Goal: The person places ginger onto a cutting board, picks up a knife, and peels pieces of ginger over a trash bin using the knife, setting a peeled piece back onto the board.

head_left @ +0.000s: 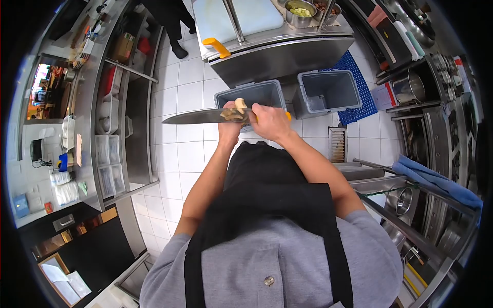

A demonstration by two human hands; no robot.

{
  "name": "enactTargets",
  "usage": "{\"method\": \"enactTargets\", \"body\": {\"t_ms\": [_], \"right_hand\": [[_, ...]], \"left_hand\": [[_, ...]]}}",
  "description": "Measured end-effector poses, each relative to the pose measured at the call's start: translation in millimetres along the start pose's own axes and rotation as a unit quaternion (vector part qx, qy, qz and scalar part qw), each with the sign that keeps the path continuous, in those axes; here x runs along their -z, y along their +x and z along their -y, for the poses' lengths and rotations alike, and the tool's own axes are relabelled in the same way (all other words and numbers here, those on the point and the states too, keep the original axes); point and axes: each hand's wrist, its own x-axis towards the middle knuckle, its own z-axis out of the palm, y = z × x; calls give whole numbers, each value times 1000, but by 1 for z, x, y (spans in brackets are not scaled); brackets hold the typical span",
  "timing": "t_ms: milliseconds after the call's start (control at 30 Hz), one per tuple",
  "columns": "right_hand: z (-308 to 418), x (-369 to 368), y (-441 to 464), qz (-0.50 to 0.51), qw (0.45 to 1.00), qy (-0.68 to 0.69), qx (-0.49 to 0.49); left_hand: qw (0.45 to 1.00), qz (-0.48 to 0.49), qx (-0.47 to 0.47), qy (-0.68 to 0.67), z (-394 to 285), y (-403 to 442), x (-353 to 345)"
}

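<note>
My right hand is wrapped round the yellow handle of a large knife, whose blade points left. Brownish and pale food pieces lie on the blade near the handle, with one pale piece at its upper edge. My left hand is at the blade beside these pieces; its fingers are largely hidden behind the knife and food. Both hands are over the near part of a grey bin.
A second grey bin stands to the right on a blue mat. Ahead is a steel counter with a white cutting board, a yellow-handled tool and metal bowls. Another person's legs show at upper left.
</note>
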Motion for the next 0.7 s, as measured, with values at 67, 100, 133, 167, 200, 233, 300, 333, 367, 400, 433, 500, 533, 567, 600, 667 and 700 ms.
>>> {"method": "enactTargets", "body": {"t_ms": [67,100,133,167,200,233,300,333,367,400,433,500,533,567,600,667,700], "right_hand": [[-1,-2,2,-2,1000,-5,5],[-4,-5,3,-18,1000,-4,1],[-8,-7,3,-34,999,-5,-4],[-13,-7,3,-34,999,-5,-4],[-17,-6,4,-9,999,-20,-47],[-22,-5,5,14,995,-35,-88],[-31,-1,7,56,984,-42,-166],[-34,0,8,96,964,-48,-243],[-36,2,7,106,960,-25,-257],[-31,4,8,106,961,-25,-256],[-25,6,6,91,967,-3,-237],[-11,11,3,78,972,18,-220],[-3,13,4,68,982,9,-176],[2,14,4,59,989,0,-132],[1,11,4,58,989,0,-134],[-3,4,4,30,999,-10,-36],[-3,4,4,30,999,-10,-36]], "left_hand": [[999,-37,8,-24,-1,-1,-5],[999,-26,10,-35,0,-1,-3],[999,-14,12,-46,2,-1,-3],[999,-14,13,-47,3,1,-2],[998,-22,29,-45,0,2,-1],[998,-31,45,-43,-2,2,0],[997,-4,50,-53,-19,-6,0],[996,23,55,-63,-28,-9,0],[996,18,53,-76,-27,-8,1],[996,17,52,-76,-26,-5,3],[993,36,69,-88,-24,-4,6],[989,57,88,-101,-21,-4,6],[991,26,101,-82,-20,-2,2],[991,-5,115,-61,-19,-2,-1],[991,-4,116,-61,-14,-2,-2],[999,-27,17,37,-4,-2,-4],[998,-30,63,3,-24,-9,-8]]}}
